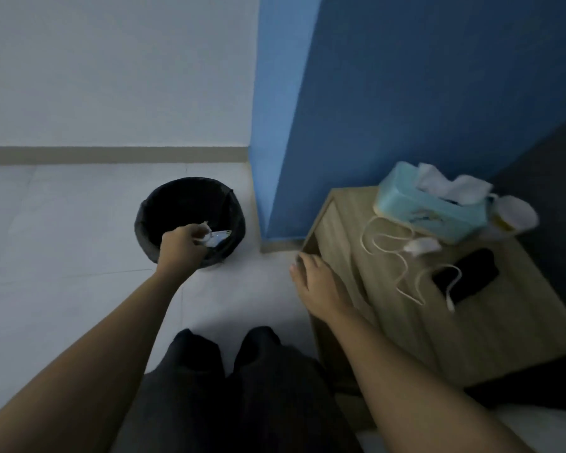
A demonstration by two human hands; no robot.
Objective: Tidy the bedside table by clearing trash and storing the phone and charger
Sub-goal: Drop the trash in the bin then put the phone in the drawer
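My left hand [180, 245] is over the black bin [164, 204] on the floor, closed around crumpled trash [214, 237], a whitish wad with a shiny wrapper sticking out. My right hand [317, 279] rests with fingers spread on the near left corner of the wooden bedside table [406, 328], holding nothing. On the table lie a black phone [471, 273] and a white charger [422, 246] with its cable [383, 243] looped across the top and over the phone.
A light blue tissue box [428, 207] with tissues poking out stands at the table's back, a white cup [513, 215] beside it. A blue wall rises behind the table. Pale tiled floor surrounds the bin. My dark trouser legs [242, 387] are below.
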